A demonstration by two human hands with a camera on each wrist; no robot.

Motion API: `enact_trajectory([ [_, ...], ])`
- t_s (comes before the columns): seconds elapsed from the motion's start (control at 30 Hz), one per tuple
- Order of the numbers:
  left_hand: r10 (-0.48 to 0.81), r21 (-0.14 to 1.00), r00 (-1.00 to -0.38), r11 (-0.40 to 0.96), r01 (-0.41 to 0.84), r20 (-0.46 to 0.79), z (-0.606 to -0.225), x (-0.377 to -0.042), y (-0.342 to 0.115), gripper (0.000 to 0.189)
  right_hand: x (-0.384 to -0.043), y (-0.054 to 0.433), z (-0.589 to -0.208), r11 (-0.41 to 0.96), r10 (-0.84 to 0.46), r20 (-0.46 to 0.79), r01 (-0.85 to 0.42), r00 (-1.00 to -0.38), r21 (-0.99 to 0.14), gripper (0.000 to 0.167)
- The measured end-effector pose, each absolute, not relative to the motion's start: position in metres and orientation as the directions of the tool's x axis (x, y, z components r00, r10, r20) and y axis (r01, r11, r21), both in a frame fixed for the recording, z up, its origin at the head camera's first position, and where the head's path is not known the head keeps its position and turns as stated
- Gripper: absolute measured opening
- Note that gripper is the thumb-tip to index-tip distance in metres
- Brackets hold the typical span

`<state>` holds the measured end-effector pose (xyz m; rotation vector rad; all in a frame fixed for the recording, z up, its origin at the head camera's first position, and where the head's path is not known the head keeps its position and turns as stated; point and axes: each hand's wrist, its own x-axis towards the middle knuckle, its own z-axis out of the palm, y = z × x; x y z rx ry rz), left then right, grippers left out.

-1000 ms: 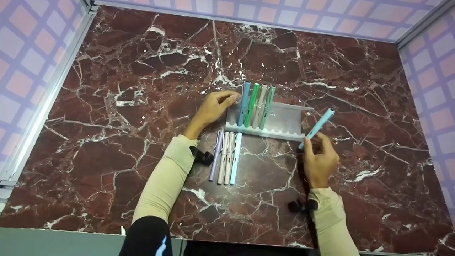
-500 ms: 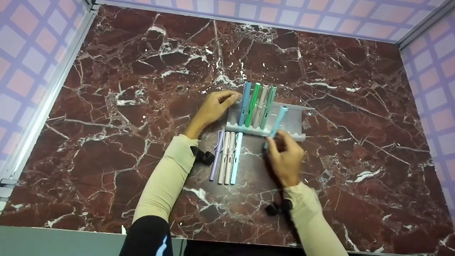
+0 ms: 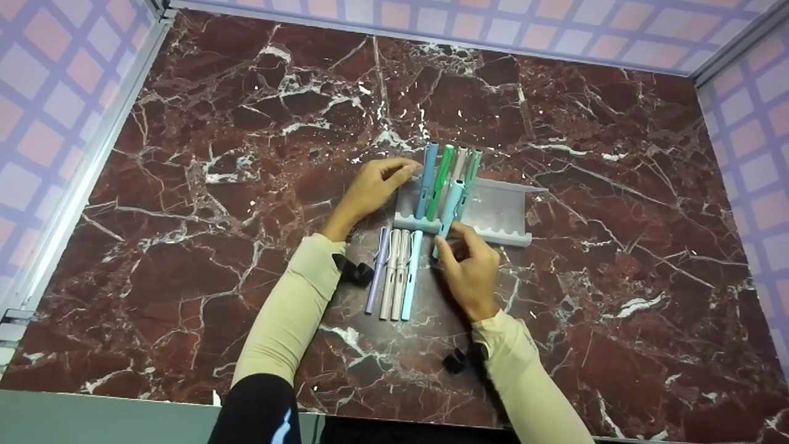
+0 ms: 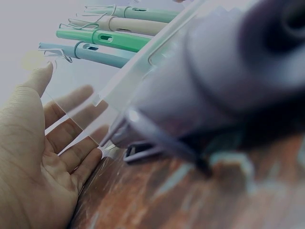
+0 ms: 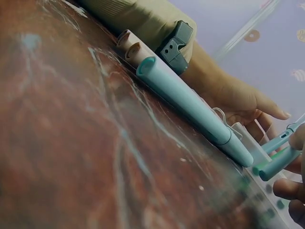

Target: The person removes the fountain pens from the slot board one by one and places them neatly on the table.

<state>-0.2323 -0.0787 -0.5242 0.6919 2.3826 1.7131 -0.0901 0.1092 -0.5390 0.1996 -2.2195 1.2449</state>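
Observation:
In the head view my right hand (image 3: 471, 265) pinches a light blue pen (image 3: 453, 200), cap end up, tilted in front of the pen stand. My left hand (image 3: 377, 188) is at the left edge of the clear pen stand (image 3: 493, 209); in the left wrist view its fingers (image 4: 71, 129) lie behind the clear panel, the thumb in front. Leaning in the stand are a blue pen (image 3: 426, 179), a green pen (image 3: 441, 182), a beige pen (image 3: 461, 161) and a grey-green pen (image 3: 474, 165). The held pen partly covers the latter two.
Before the stand lie a purple pen (image 3: 378, 271), two beige-grey pens (image 3: 395, 277) and a pale blue pen (image 3: 412, 277), side by side. The marble-patterned table (image 3: 246, 154) is bounded by checked panels (image 3: 493, 28) at the back and sides.
My right hand has carried the light blue pen leftward from beyond the stand's right end to the front of its standing pens. The left hand stays at the stand's left edge.

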Motion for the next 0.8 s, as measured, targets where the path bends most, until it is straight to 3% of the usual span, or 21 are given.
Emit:
enact_trajectory([
  [0.5, 0.423, 0.927, -0.897, 0.271, 0.259, 0.128, -0.524, -0.233, -0.078, 0.033, -0.072, 0.109, -0.539, 0.524, 0.124, 0.508, -0.378, -0.853, -0.763, 0.022],
  [0.8, 0.432, 0.934, -0.887, 0.222, 0.281, 0.164, -0.525, -0.234, -0.079, 0.029, -0.039, 0.101, -0.539, 0.507, 0.008, 0.465, -0.397, -0.885, -0.765, 0.024],
])
